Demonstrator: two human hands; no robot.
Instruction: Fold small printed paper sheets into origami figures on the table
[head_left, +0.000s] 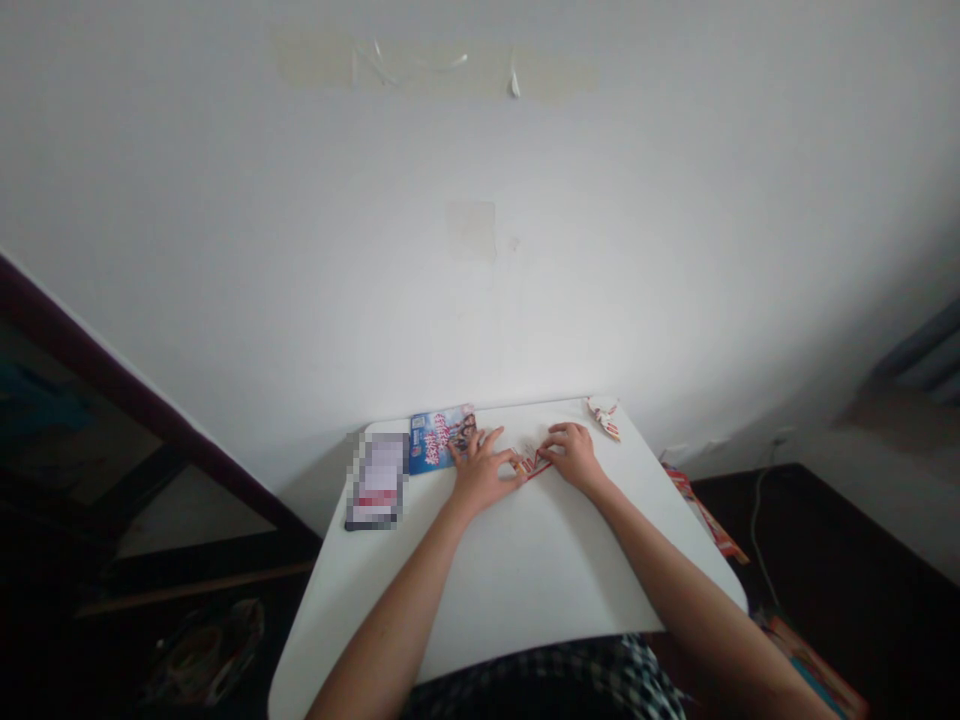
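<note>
A small piece of folded paper (531, 464), white with red print, lies on the white table (540, 560) between my hands. My left hand (480, 475) holds its left end with thumb and index finger. The other fingers of that hand are spread, near or over the edge of a blue printed booklet (431, 445). At the paper's right end, my right hand (576, 457) is closed in a pinch, its fingers curled. The fingertips partly hide the paper, so its exact folded shape cannot be made out.
A phone (377, 480), pixelated, lies at the table's left edge. A folded white paper piece with red and yellow print (604, 416) sits at the back right corner. The wall (480, 320) stands behind the table. A cable (757, 510) runs down to the right.
</note>
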